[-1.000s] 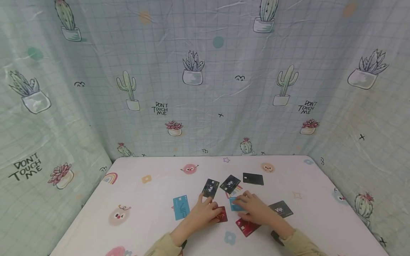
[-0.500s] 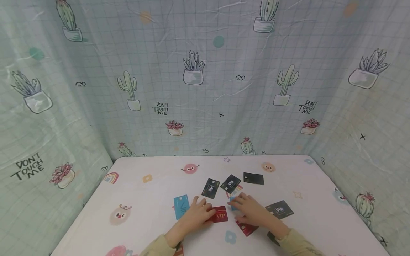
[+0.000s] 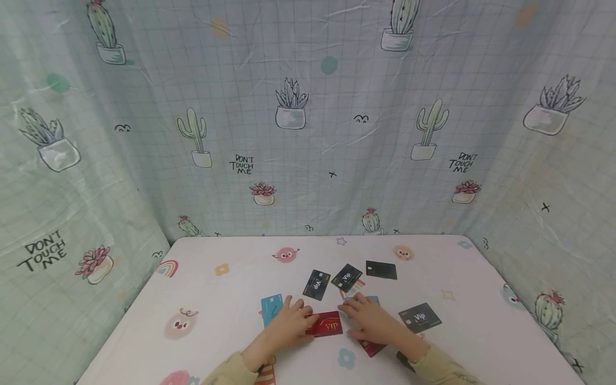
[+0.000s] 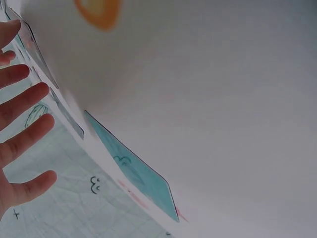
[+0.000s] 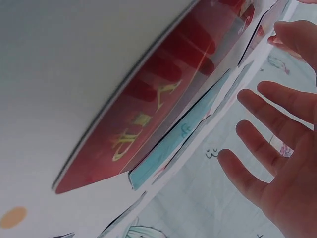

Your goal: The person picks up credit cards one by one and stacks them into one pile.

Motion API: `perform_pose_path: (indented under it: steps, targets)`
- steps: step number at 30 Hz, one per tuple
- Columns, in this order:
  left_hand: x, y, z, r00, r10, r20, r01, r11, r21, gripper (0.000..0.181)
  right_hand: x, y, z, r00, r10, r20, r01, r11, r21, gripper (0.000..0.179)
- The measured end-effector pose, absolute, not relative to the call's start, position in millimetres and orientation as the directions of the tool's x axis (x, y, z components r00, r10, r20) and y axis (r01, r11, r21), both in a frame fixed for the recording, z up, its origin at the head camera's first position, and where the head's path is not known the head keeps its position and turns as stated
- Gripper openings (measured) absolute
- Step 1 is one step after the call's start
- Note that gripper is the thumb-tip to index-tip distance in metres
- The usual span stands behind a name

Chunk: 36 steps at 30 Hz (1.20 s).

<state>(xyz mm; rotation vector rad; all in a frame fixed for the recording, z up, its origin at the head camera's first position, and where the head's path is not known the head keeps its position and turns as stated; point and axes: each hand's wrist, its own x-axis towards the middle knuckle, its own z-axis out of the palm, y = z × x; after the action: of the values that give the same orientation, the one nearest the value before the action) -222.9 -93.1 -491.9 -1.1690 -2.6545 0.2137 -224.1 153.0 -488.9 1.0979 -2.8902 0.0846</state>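
Several VIP cards lie flat on the white table. My left hand (image 3: 286, 323) hovers at the left end of a red card (image 3: 329, 324) with its fingers spread; whether a fingertip touches it I cannot tell. Left of that hand, partly covered by it, is a blue card (image 3: 272, 305). The left wrist view also has a blue card (image 4: 136, 171), apart from the spread fingers. My right hand (image 3: 372, 321) is over another blue card (image 3: 373, 300) and a second red card (image 3: 372, 348), hiding parts of both. In the right wrist view its fingers (image 5: 247, 176) are extended, holding nothing.
Two black cards, one upright (image 3: 316, 284) and one tilted (image 3: 347, 278), lie farther back beside a plain black card (image 3: 382, 270). A grey VIP card (image 3: 420, 317) lies right. A dark card (image 3: 403, 361) is under the right forearm, an orange striped piece (image 3: 266, 375) by the left sleeve.
My left hand has drawn back left and toward me, uncovering more of the red card. My right hand has shifted slightly left and nearer, uncovering the grey card. The cards appear to stay put.
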Motion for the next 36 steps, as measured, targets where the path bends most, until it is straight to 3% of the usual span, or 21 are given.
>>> perform_pose_path:
  steps: [16, 28, 36]
  targets:
    - [-226, -99, -494, -0.604, 0.778, 0.175, 0.734, 0.628, -0.26, 0.043, -226, 140, -488, -0.748, -0.664, 0.002, -0.664, 0.748, 0.016, 0.057]
    - [-226, -100, -496, -0.616, 0.771, 0.161, 0.734, 0.636, -0.236, 0.043, -228, 134, -494, -0.737, -0.676, -0.005, -0.676, 0.737, 0.031, 0.056]
    - [-226, -99, -501, -0.588, 0.785, 0.196, 0.723, 0.619, -0.307, 0.044, -227, 132, -493, -0.74, -0.673, -0.018, -0.673, 0.74, 0.008, 0.053]
